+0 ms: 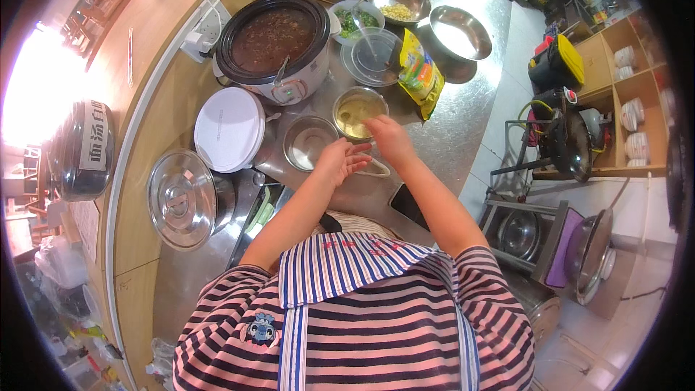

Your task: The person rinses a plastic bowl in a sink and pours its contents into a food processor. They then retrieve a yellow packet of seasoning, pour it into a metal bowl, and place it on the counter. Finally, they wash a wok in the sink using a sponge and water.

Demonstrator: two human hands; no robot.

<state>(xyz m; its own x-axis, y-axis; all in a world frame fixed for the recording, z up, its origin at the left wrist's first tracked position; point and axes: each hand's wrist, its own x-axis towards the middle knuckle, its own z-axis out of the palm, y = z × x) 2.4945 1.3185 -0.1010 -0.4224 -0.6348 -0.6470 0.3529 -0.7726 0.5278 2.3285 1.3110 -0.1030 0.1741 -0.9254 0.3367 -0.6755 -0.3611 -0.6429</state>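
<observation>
My right hand [390,141] reaches over the near right rim of a small round metal bowl [347,99] of pale yellow powder [355,119]. Its fingers are bunched at the powder, and whether they pinch anything is hidden. Just left and below, my left hand [346,162] has its fingers spread and holds nothing. It is beside a second metal bowl [310,142] with a little pale content at the bottom. A pale, handle-like thing [380,167] lies partly behind my hands. Beyond the powder bowl, a yellow printed bag [422,79] leans beside clear plastic lids [374,57].
A slow cooker [304,73] of dark red-brown sauce stands far left, near a white-lidded tub [229,129] and a lidded steel pot [182,201]. Behind are a bowl of chopped greens [355,20], a steel bowl of minced garlic [399,2] and another steel bowl [460,32].
</observation>
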